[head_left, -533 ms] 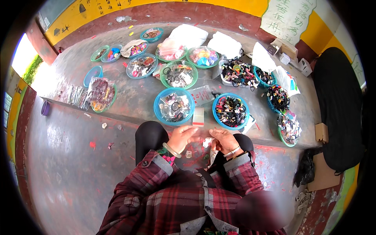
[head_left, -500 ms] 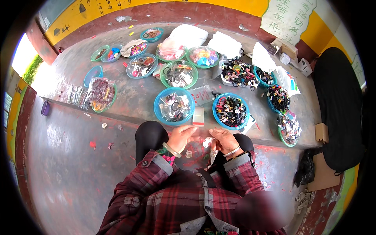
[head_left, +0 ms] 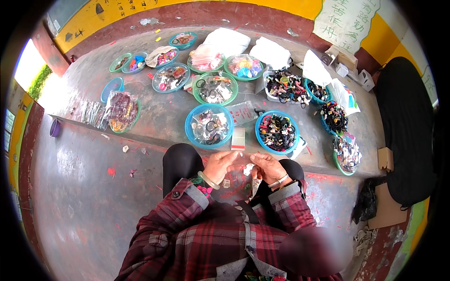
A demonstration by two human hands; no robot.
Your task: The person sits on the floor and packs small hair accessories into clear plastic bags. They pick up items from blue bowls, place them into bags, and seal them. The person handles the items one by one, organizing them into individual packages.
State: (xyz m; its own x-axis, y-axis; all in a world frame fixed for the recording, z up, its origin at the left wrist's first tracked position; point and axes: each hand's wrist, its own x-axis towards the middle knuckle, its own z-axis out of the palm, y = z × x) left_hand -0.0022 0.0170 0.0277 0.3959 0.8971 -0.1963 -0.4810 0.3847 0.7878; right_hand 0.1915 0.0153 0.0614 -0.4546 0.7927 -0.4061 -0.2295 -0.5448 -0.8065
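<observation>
My left hand (head_left: 220,166) and my right hand (head_left: 269,168) face each other above my lap, thumbs and fingers pinched. Between them stretches what looks like a small clear plastic bag (head_left: 242,161), its edges faint. A tiny white bit shows at the left fingertips. Below the right fingers hangs a whitish strip (head_left: 255,185), too small to name. Just beyond the hands stand a blue bowl of bagged hair ties (head_left: 187,127) and a blue bowl of dark hair ties (head_left: 257,134). A small box, whitish with a red edge (head_left: 238,138), lies between these bowls.
On the raised concrete ledge (head_left: 154,124) stand several more bowls of small accessories, a tub of black hair ties (head_left: 286,87) and white sacks (head_left: 228,41). A flat clear bag (head_left: 243,112) lies behind the box. A large black object (head_left: 404,131) stands at right. Scraps litter the floor.
The fingers of my left hand have shifted slightly, and a small white bit now shows at their tips. My right hand stays almost in place. The bowls have not been moved.
</observation>
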